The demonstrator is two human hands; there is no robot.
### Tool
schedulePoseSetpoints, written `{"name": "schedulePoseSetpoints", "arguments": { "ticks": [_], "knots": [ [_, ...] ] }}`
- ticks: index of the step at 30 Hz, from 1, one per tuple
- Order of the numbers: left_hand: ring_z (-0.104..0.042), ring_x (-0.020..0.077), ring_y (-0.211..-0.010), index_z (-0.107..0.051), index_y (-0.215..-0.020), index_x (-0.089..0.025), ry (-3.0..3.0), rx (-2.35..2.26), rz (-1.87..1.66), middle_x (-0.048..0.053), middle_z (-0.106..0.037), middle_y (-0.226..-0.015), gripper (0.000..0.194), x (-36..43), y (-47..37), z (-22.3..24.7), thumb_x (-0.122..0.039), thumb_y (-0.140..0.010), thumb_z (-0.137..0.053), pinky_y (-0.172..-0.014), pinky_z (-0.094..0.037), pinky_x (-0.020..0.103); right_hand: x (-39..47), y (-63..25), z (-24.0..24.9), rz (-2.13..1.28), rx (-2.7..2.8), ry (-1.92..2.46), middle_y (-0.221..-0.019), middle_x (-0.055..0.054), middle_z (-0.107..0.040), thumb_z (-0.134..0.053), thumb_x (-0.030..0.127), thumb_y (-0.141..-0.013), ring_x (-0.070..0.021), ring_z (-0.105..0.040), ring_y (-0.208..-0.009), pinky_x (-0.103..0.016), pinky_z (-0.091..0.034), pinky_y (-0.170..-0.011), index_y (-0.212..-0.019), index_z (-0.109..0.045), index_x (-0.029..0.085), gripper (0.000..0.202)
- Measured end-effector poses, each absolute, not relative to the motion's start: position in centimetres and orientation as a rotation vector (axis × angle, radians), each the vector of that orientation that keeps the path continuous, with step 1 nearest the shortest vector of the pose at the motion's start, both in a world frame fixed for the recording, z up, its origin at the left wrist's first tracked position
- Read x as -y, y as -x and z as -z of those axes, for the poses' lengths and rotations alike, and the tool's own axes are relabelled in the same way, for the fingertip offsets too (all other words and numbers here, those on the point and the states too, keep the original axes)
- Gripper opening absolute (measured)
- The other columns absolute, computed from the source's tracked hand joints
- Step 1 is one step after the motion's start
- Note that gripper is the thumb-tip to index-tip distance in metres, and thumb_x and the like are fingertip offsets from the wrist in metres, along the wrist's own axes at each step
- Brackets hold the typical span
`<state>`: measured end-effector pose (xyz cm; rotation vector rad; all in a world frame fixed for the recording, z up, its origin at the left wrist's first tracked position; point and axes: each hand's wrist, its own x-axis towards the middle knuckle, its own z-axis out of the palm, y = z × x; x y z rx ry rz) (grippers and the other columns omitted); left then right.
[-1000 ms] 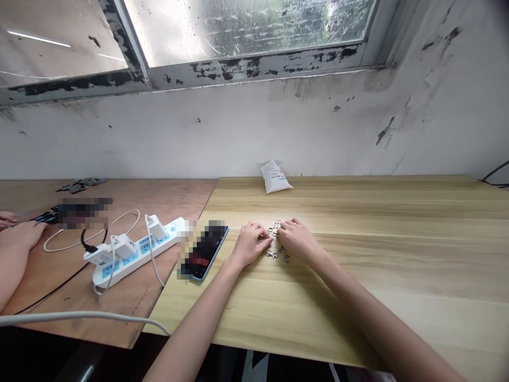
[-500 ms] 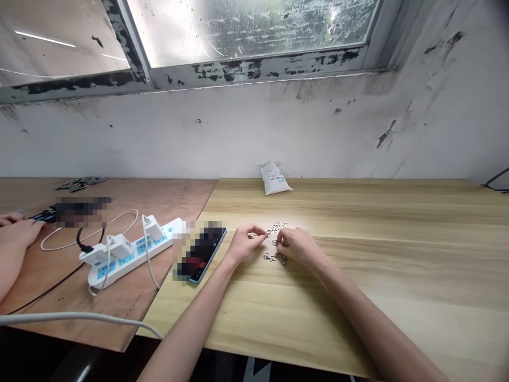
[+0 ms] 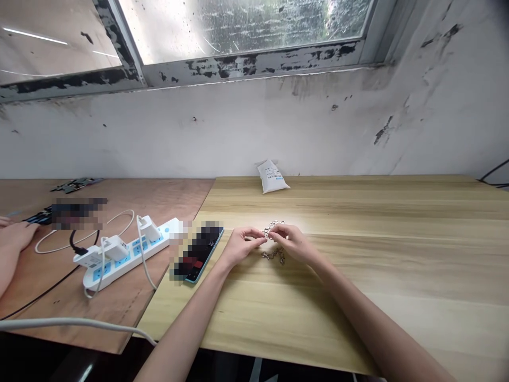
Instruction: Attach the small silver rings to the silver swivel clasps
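My left hand [image 3: 242,245] is pinched closed on a small silvery metal ring or clasp at its fingertips. Thumb and forefinger of my right hand [image 3: 290,241] are closed too, meeting the same spot from the right; the tiny piece between them is largely covered by the fingers. Just beyond the fingertips lies a little group of shiny metal rings [image 3: 275,223] on the wooden table. Nearer to me, below my right hand, rests a small pile of metal clasps [image 3: 272,255], which look like swivel clasps.
A phone [image 3: 202,254] lies left of my left hand. Further left, a white power strip [image 3: 135,254] with chargers and cables sits on a brown table [image 3: 167,196]. Another person's hand [image 3: 19,233] is at the far left. A white packet [image 3: 272,178] lies by the wall.
My right hand has moved from the clasps up and left to meet the left fingertips. My left hand stays nearly in place. The view has shifted slightly.
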<state>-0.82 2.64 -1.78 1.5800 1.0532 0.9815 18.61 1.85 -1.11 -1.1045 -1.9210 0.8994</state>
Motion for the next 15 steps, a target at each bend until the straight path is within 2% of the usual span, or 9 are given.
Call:
{"name": "schedulePoseSetpoints", "arguments": {
  "ticks": [6,15],
  "knots": [
    [-0.069,0.0236,-0.091,-0.077,-0.085,-0.018,-1.671,-1.018,-1.009,0.009,-0.076,-0.094,0.025,-2.6,1.1,1.5,-0.040,-0.076,-0.071,-0.080,-0.055,0.032,-2.0,-19.1,0.8,-1.169,1.807,1.072,-0.066,0.001,-0.051,-0.054,0.052,-0.087,-0.0108,-0.044,-0.058,-0.025,-0.035,-0.055,-0.080,-0.065,0.015,0.038],
    [-0.064,0.0215,-0.093,-0.076,-0.084,-0.023,-2.046,-1.096,-1.134,0.005,-0.072,-0.090,0.015,-2.2,1.0,0.7,-0.036,-0.083,-0.068,-0.088,-0.048,0.036,-2.0,-19.4,0.8,-1.501,1.625,1.039,-0.058,0.004,-0.047,-0.065,0.058,-0.078,-0.0073,-0.039,-0.050,-0.022,-0.027,-0.048,-0.077,-0.064,0.015,0.044]
  ]
}}
